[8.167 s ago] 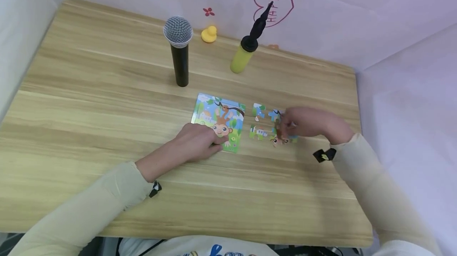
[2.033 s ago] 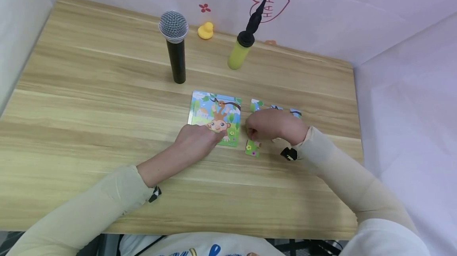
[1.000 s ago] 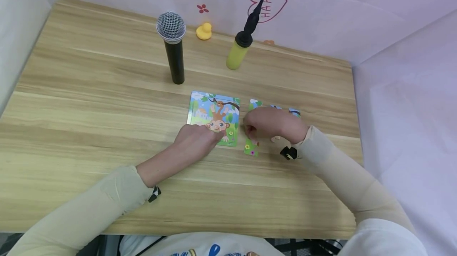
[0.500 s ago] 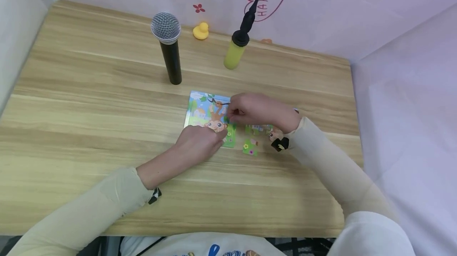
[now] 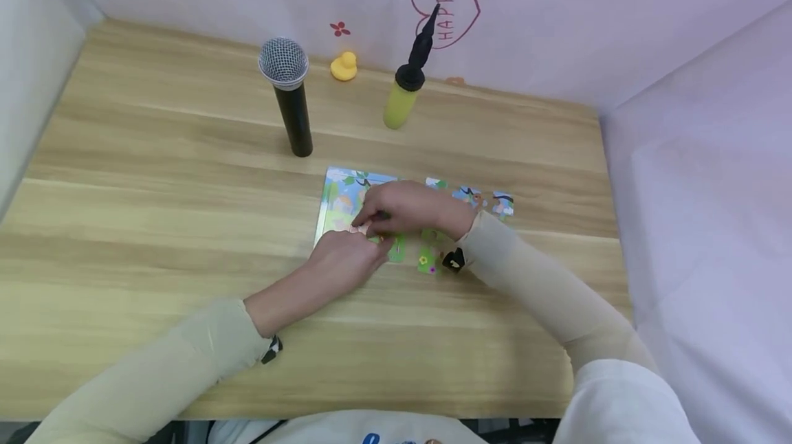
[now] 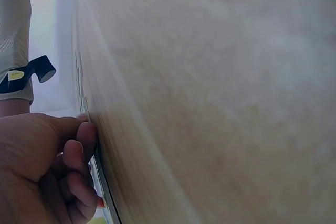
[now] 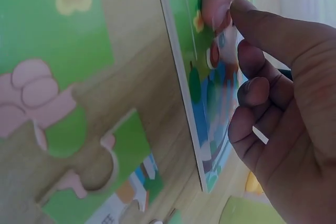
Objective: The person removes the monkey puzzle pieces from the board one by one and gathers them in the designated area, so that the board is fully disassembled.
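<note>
A jigsaw puzzle [image 5: 337, 186] with a monkey picture lies flat on the table, its middle covered by both hands. My left hand [image 5: 343, 262] rests on its front part with curled fingers, pressing it down. Over the picture, my right hand [image 5: 411, 207] has its thumb and index finger together at the monkey's face, beside the left thumb. They appear to pinch a puzzle piece, mostly hidden. Right of the puzzle lie several loose pieces: a branch piece [image 5: 503, 205], a flower piece [image 5: 425, 262] and, in the right wrist view, a house piece [image 7: 126, 182].
Behind the puzzle stands a microphone [image 5: 293, 117]. A yellow rubber duck [image 5: 344, 67] and a yellow-green hand pump [image 5: 401, 104] with a black nozzle are near the back wall. White walls [image 5: 699, 155] border the wooden table [image 5: 155, 224].
My right hand has moved left from the loose pieces onto the puzzle, uncovering the top row of pieces. A flower piece has joined the loose ones since the oldest frame. My left hand stays put.
</note>
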The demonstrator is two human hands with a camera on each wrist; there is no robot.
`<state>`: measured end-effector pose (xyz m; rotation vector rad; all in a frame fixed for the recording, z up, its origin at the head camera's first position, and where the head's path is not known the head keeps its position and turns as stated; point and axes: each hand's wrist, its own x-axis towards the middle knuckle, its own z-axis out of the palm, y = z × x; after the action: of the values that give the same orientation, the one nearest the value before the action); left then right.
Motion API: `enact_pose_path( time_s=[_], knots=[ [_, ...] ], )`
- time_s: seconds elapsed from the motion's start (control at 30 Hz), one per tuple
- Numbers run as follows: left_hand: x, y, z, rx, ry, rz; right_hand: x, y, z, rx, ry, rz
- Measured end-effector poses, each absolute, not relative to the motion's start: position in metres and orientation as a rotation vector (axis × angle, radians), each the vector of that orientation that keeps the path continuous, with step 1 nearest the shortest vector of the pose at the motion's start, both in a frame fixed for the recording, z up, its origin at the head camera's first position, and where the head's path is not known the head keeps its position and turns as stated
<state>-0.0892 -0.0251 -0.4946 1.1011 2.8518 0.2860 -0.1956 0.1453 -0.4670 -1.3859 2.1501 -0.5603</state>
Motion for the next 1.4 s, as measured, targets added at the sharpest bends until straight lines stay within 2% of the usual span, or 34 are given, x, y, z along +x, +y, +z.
enact_pose_path(
  time_s=[0.4, 0.73, 0.93, 1.03, 1.2, 1.4],
  knots=[
    [-0.077, -0.032, -0.541, 1.065, 2.827, 0.417, -0.179, 0.126, -0.517, -1.394, 2.124, -0.437],
    [-0.113, -0.029, -0.558, 1.103, 2.887, 0.431, -0.211, 0.121, -0.525, -1.374, 2.256, -0.274],
    [-0.122, -0.029, -0.574, 1.149, 2.841, 0.444, -0.221, 0.115, -0.542, -1.326, 2.266, -0.225],
    [-0.131, -0.027, -0.576, 1.153, 2.865, 0.415, -0.232, 0.113, -0.535, -1.309, 2.267, -0.253],
    [-0.153, -0.026, -0.567, 1.139, 2.950, 0.296, -0.257, 0.116, -0.498, -1.282, 2.286, -0.304],
    [-0.169, -0.026, -0.559, 1.137, 2.933, 0.256, -0.270, 0.166, -0.457, -1.194, 2.337, -0.318]
  ],
)
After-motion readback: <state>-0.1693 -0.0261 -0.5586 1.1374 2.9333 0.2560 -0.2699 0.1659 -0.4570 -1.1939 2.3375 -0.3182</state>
